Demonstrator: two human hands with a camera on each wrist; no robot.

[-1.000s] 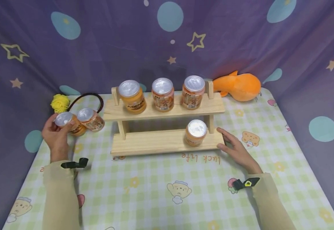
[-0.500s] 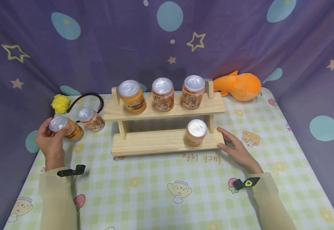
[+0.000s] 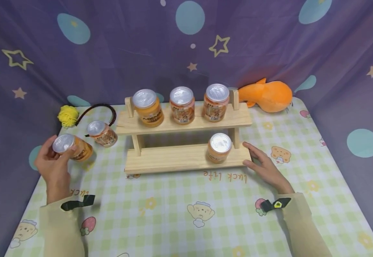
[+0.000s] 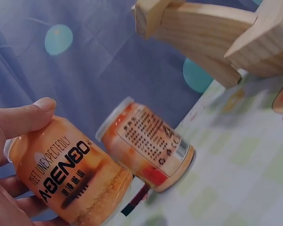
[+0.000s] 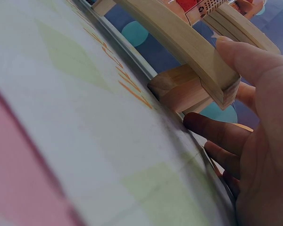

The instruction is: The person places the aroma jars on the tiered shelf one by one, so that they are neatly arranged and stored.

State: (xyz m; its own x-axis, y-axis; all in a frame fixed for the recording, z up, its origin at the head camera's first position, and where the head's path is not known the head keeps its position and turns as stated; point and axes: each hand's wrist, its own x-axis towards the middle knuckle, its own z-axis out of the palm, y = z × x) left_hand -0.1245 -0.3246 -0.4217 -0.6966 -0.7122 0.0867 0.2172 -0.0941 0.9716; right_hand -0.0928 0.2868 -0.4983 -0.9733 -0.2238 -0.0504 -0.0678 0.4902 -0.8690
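In the head view my left hand [image 3: 54,165] holds an orange can [image 3: 83,149] with a silver lid, tilted toward the left. The left wrist view shows thumb and fingers around this can [image 4: 70,174], its "A·BENBO" label facing the camera. Just behind it another can [image 3: 103,134] stands on the table. My right hand [image 3: 265,167] grips the right end of the two-tier wooden shelf [image 3: 173,159], thumb on the lower board [image 5: 198,52]. Three cans line the upper tier, the middle one [image 3: 182,107] among them. A single can [image 3: 219,149] stands at the lower tier's right.
Behind the left cans lie a yellow yarn ball [image 3: 68,116] and a dark headband [image 3: 113,113]. An orange plush toy [image 3: 270,96] lies right of the shelf. A checked cloth [image 3: 167,221] covers the table, and a purple curtain [image 3: 125,53] hangs behind.
My left hand has moved left and toward the person with its can, away from the neighbouring can, and the can tilts more. My right hand and the shelf have stayed in place.
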